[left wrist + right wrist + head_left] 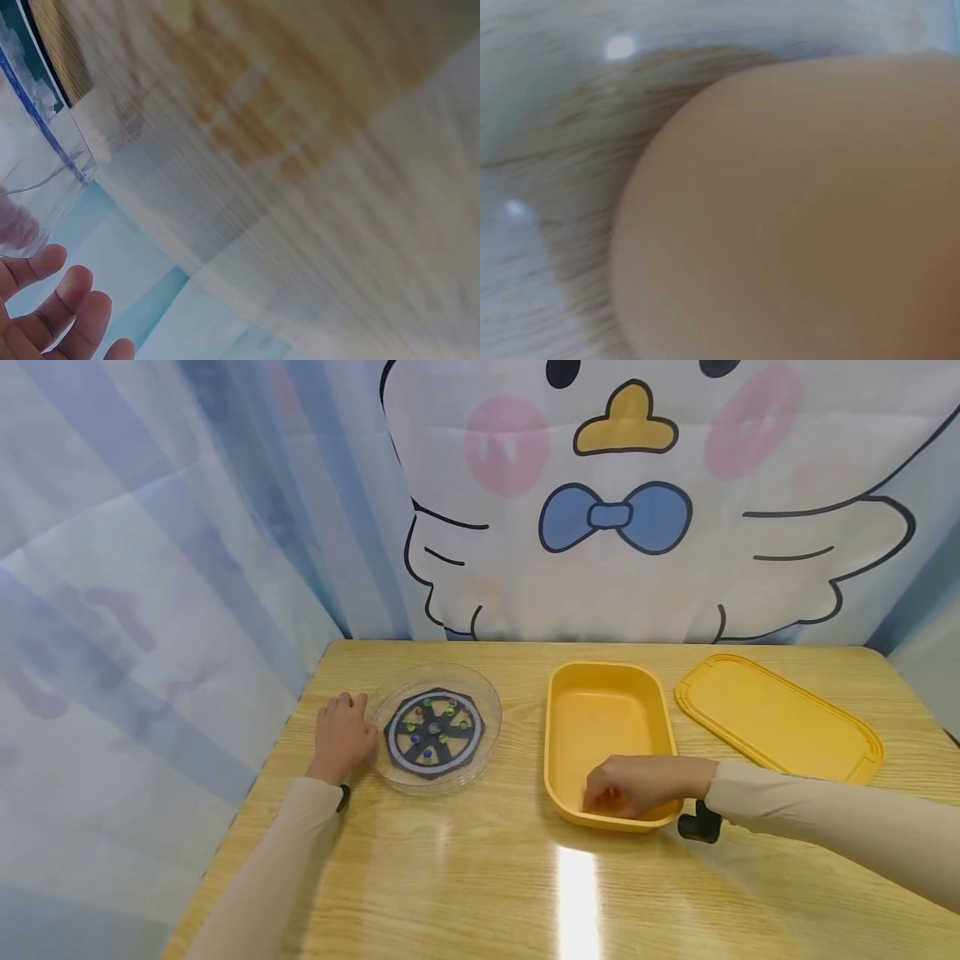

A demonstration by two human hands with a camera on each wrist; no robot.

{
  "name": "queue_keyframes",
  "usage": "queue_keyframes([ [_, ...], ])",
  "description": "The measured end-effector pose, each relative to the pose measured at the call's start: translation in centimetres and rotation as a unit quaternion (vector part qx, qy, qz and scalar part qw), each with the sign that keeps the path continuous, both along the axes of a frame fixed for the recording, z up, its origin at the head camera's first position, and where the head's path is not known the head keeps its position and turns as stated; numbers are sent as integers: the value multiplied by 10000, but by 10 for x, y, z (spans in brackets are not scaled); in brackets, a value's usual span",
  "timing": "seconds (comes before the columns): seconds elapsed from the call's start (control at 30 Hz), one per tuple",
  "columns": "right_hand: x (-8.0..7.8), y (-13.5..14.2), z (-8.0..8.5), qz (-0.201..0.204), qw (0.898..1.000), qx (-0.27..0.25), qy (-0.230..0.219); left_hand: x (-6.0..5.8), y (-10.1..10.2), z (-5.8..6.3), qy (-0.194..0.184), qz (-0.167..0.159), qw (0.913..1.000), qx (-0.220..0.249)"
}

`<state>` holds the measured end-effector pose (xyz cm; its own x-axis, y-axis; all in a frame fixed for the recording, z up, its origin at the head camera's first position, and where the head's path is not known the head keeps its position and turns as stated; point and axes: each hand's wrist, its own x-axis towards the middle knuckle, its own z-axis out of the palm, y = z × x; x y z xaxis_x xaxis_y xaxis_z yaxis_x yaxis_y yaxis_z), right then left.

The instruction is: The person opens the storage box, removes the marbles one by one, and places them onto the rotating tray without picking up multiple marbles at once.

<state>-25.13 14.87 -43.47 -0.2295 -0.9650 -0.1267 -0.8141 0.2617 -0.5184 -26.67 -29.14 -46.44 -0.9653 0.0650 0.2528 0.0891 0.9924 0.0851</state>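
My left hand [344, 737] is at the left rim of a clear round dish [491, 693], its fingertips right by the wall. In the left wrist view its fingers [82, 322] are spread and slightly bent beside the clear wall. Inside the dish lies a black hexagonal piece [433, 692] with a pale ring and spokes, dotted with several small green, blue and red marbles. My right hand [626, 787] reaches into the near end of a yellow box [609, 718] with bent fingers. The fingertips are hidden, so I cannot tell whether they hold anything.
A yellow lid [783, 718] lies flat to the right of the box. The wooden table [435, 893] meets a printed curtain [480, 585] at its back and left edges. A blurred, rounded surface fills most of the right wrist view.
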Motion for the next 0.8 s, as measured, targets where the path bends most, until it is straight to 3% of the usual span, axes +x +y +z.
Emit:
queue_keyframes([
  [0.43,4,-14,-1,-53,9997,-25,-247,0,0,-1,125,-41,9999,-38],
  [0.8,5,8,8,-472,9945,685,-638,1,-1,1,85,-55,9999,-62],
])
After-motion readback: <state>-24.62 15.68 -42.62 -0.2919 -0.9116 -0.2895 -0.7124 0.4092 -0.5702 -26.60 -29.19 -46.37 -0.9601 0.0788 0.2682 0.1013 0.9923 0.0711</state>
